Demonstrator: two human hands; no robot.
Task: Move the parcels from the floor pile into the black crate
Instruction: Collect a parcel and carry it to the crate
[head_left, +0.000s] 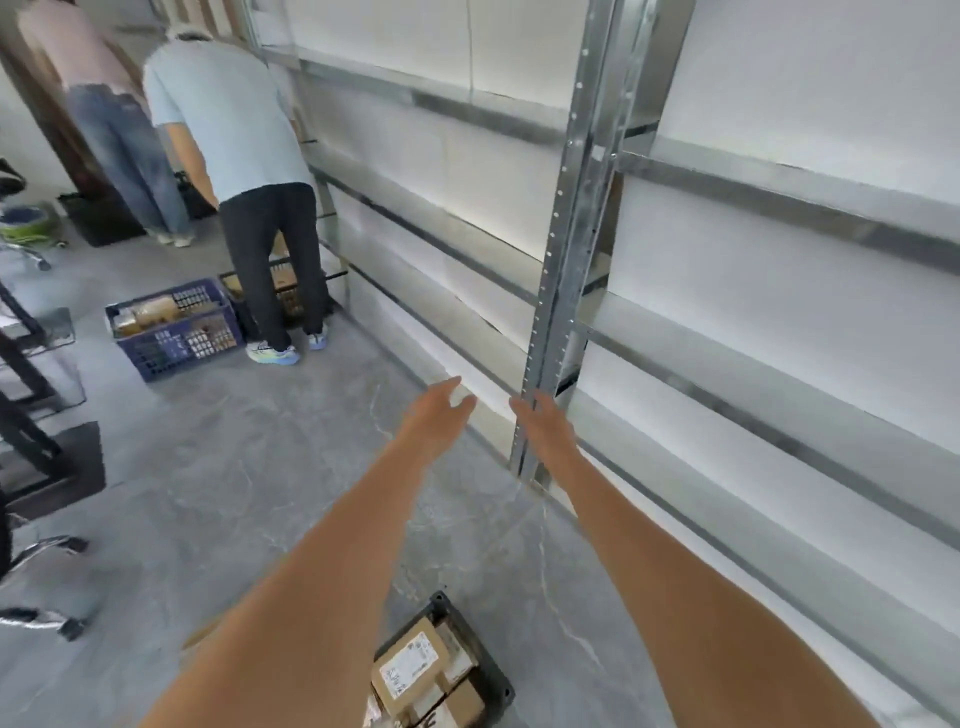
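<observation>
Black crate (503, 691) at the bottom edge of the view, on the grey floor (218, 493), between the two forearms; only part of it shows, one dark plastic corner and rim, the rest cut off by the frame or hidden under the left forearm. Inside it: parcels (415, 670), brown cardboard, packed close together and filling the visible part up to rim level; the topmost one carries a white printed label with dark markings, text too blurred to read; at least two more brown boxes beside and below it, one with a white label edge showing.

Both arms stretched forward, well above and beyond the crate; left hand (439, 410) with fingers spread and relaxed, holding nothing, hovering over the floor near the lowest shelf; right hand (540, 421) with fingers extended, holding nothing, its fingertips at the foot of the metal upright (556, 249) of the shelving unit (779, 218); contact with the upright cannot be told. Crate lies well apart from both hands, back toward the person's body, nearer the elbows than the fingers.

Shelving: galvanised steel frame, white boards, runs along the right side. Further back on the left: a blue crate (174, 332) with mixed goods on the floor; a person in a light blue shirt (228, 119) standing just beside it, facing the shelves; a second person in jeans (124, 150) beyond.
</observation>
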